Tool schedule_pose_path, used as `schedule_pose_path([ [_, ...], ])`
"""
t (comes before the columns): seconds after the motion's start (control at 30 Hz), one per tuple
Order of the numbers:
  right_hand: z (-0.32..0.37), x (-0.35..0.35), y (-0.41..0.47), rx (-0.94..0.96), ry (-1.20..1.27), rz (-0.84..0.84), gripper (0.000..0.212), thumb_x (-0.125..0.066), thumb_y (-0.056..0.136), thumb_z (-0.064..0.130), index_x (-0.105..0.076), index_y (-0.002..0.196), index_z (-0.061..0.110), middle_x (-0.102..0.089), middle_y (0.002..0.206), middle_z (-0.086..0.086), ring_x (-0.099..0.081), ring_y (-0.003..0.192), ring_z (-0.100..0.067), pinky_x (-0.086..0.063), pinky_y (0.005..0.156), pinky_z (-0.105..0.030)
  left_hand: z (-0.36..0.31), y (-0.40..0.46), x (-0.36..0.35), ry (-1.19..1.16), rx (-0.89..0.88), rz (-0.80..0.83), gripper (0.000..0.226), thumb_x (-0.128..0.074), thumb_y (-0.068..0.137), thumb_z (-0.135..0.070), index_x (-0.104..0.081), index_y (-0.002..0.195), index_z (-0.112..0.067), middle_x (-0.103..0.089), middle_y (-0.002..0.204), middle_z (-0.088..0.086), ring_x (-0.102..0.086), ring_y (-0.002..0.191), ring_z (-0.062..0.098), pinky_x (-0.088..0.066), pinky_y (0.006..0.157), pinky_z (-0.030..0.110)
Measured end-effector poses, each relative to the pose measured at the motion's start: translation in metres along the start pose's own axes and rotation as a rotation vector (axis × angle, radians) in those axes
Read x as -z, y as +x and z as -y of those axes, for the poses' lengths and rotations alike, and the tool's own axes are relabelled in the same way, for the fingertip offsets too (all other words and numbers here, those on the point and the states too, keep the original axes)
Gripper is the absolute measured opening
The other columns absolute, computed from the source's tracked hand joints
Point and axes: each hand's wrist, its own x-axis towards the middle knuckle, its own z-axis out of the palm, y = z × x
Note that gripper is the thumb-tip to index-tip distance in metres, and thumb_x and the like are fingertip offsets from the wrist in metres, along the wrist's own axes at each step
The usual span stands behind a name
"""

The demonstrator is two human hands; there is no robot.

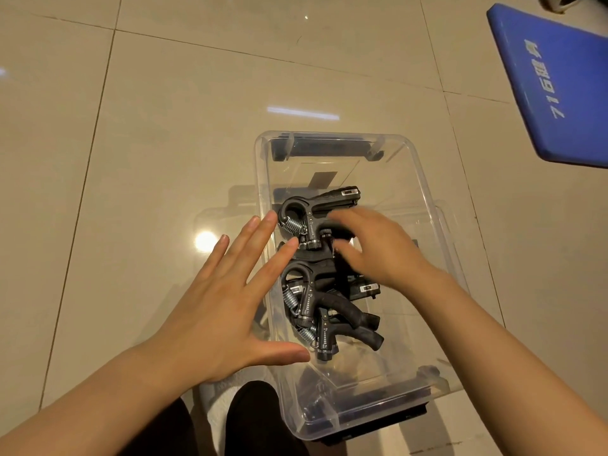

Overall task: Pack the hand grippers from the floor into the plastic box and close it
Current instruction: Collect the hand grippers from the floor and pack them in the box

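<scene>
Beige glossy tile floor [164, 126] on the left, bare of grippers as far as the view reaches. Left hand [230, 304] flat and spread, fingers extended, holding nothing, set against the outside of the left wall of the box [424, 179], apparently steadying it. Box: clear plastic, standing open, dark latches at the far and near ends. Grippers [316, 291] lie inside in a loose pile, black handles with steel springs; at least three countable, the rest overlapped. Right hand [375, 245] reaches down into the box over the upper part of the pile; motion blur, fingers curled, cannot tell whether it grips one or merely presses on them. Judgement: packing looks nearly or fully done, since none are seen on the floor; remaining is settling the pile flat and closing. Lid [217, 222] appears to lie under or beside the box, a clear outline showing at its left; not certain. Both hands must clear the opening before closure. Blue mat [552, 80] at far right, well apart, no obstruction. Dark trouser knees [250, 419] at the bottom edge, just beside the near corner.
</scene>
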Motion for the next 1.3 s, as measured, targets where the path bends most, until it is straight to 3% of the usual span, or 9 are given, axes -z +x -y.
schedule_pose_path([
  [0.13, 0.002, -0.019, -0.028, 0.084, -0.076, 0.274, 0.077, -0.067, 0.079, 0.045, -0.030, 0.145, 0.029, -0.033, 0.148, 0.004, -0.031, 0.135, -0.018, -0.023, 0.110, -0.032, 0.000, 0.000, -0.001, 0.001, -0.005, -0.002, 0.111, -0.033, 0.066, -0.091, -0.003, 0.151, -0.027, 0.012, 0.158, 0.001, 0.011, 0.145, 0.018, 0.000, 0.112, 0.041],
  [0.33, 0.003, -0.035, -0.040, 0.083, -0.210, 0.258, 0.098, -0.075, 0.066, 0.054, -0.028, 0.146, 0.022, -0.033, 0.147, -0.005, -0.032, 0.133, -0.027, -0.026, 0.111, -0.040, 0.001, 0.000, -0.001, -0.001, -0.006, 0.004, 0.112, -0.036, 0.066, -0.089, -0.005, 0.151, -0.025, 0.012, 0.158, 0.002, 0.011, 0.145, 0.018, 0.002, 0.114, 0.040],
  [0.43, 0.009, -0.040, -0.041, 0.070, -0.268, 0.191, 0.096, -0.082, 0.053, 0.045, -0.043, 0.135, 0.014, -0.053, 0.126, -0.010, -0.051, 0.114, -0.034, -0.042, 0.098, -0.047, 0.001, 0.000, -0.001, -0.004, -0.002, 0.000, 0.111, -0.036, 0.066, -0.090, -0.005, 0.151, -0.026, 0.013, 0.158, 0.002, 0.012, 0.145, 0.018, 0.003, 0.114, 0.039],
  [0.5, 0.012, -0.032, -0.042, 0.039, -0.312, 0.129, 0.094, -0.080, 0.051, 0.044, -0.045, 0.133, 0.014, -0.055, 0.119, -0.011, -0.055, 0.106, -0.036, -0.045, 0.093, -0.047, 0.001, 0.000, -0.001, -0.005, -0.004, -0.002, 0.111, -0.036, 0.065, -0.090, -0.004, 0.151, -0.027, 0.014, 0.158, 0.001, 0.013, 0.145, 0.018, 0.004, 0.114, 0.038],
  [0.73, 0.026, -0.012, -0.057, -0.251, -0.182, 0.033, 0.102, -0.061, 0.070, 0.060, -0.009, 0.149, 0.020, -0.048, 0.130, -0.003, -0.051, 0.110, -0.026, -0.045, 0.088, -0.037, 0.001, 0.000, -0.001, -0.020, -0.005, 0.001, 0.111, -0.038, 0.066, -0.089, -0.005, 0.151, -0.027, 0.014, 0.158, 0.001, 0.012, 0.145, 0.018, 0.003, 0.114, 0.040],
  [0.8, 0.026, -0.014, -0.057, -0.174, -0.181, 0.051, 0.102, -0.066, 0.068, 0.054, -0.014, 0.148, 0.019, -0.048, 0.130, -0.002, -0.048, 0.114, -0.026, -0.040, 0.094, -0.038, 0.001, 0.000, -0.001, -0.020, -0.003, -0.002, 0.111, -0.038, 0.065, -0.089, -0.004, 0.151, -0.027, 0.015, 0.158, 0.000, 0.013, 0.144, 0.017, 0.002, 0.115, 0.041],
  [0.9, 0.015, -0.015, -0.058, 0.059, -0.300, 0.044, 0.099, -0.078, 0.055, 0.042, -0.036, 0.140, 0.014, -0.055, 0.123, -0.004, -0.051, 0.112, -0.030, -0.039, 0.101, -0.045, 0.001, 0.000, -0.001, -0.021, -0.004, -0.001, 0.113, -0.038, 0.064, -0.089, -0.002, 0.151, -0.027, 0.016, 0.157, -0.001, 0.015, 0.144, 0.017, 0.003, 0.115, 0.041],
  [1.07, 0.004, -0.027, -0.067, 0.233, -0.356, 0.239, 0.084, -0.084, 0.052, 0.040, -0.052, 0.127, 0.018, -0.058, 0.119, -0.003, -0.055, 0.108, -0.025, -0.042, 0.099, -0.044, 0.001, 0.000, -0.002, -0.019, -0.001, -0.002, 0.113, -0.036, 0.064, -0.090, -0.002, 0.151, -0.027, 0.016, 0.158, 0.000, 0.015, 0.144, 0.017, 0.004, 0.115, 0.039],
  [1.3, -0.004, -0.029, -0.068, 0.156, -0.372, 0.357, 0.085, -0.070, 0.076, 0.044, -0.023, 0.146, 0.030, -0.038, 0.140, -0.006, -0.037, 0.127, -0.027, -0.028, 0.108, -0.038, 0.002, -0.001, -0.002, -0.029, -0.008, -0.010, 0.113, -0.038, 0.064, -0.089, -0.003, 0.151, -0.027, 0.016, 0.158, -0.001, 0.015, 0.144, 0.017, 0.004, 0.115, 0.040],
])
